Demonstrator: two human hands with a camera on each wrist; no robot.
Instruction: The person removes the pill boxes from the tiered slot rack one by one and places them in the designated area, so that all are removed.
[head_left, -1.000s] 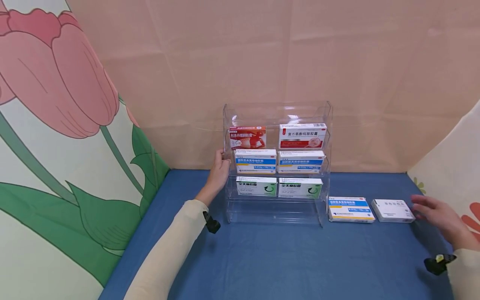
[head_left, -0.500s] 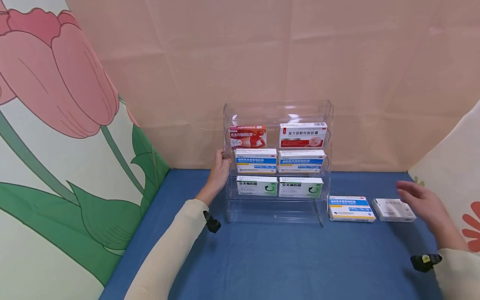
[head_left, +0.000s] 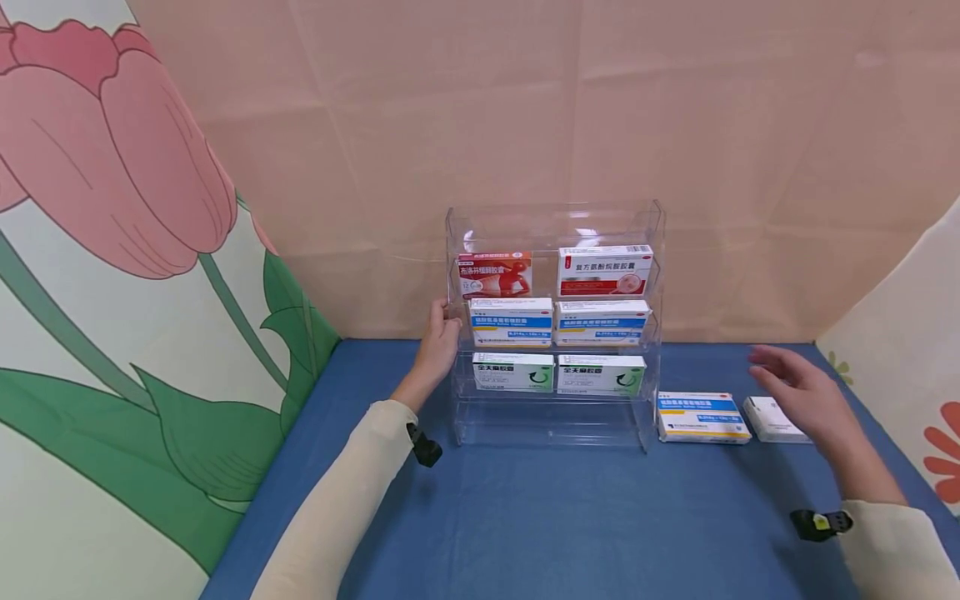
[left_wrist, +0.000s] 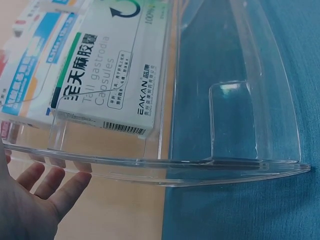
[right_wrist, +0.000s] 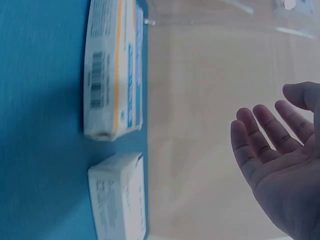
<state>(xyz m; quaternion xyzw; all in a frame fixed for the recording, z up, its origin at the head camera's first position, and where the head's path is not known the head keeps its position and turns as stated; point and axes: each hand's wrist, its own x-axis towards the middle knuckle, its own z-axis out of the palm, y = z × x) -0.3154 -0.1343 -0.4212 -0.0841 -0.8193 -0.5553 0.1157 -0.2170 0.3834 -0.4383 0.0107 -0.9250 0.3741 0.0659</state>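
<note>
Our left hand [head_left: 437, 337] lies flat-fingered against the side wall of the clear rack [head_left: 551, 221]. Six boxes fill three tiers; the bottom tier is bare. Our right hand [head_left: 797, 392], fingers spread and holding nothing, hovers over the white box [head_left: 765, 419]; the blue-striped box [head_left: 701, 417] lies beside it on the worktop [head_left: 570, 517]. Both are unshelved. The green-lettered box [left_wrist: 107, 80] reads "gastrodia Capsules", "EAKAN".

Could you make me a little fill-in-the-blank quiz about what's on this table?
1. The clear rack holds ___ medicine boxes.
2. The left hand touches the rack's ___ side.
3. Beside the rack, ___ boxes lie on the blue tabletop.
4. The right hand holds ___.

Missing words: six; left; two; nothing
</note>
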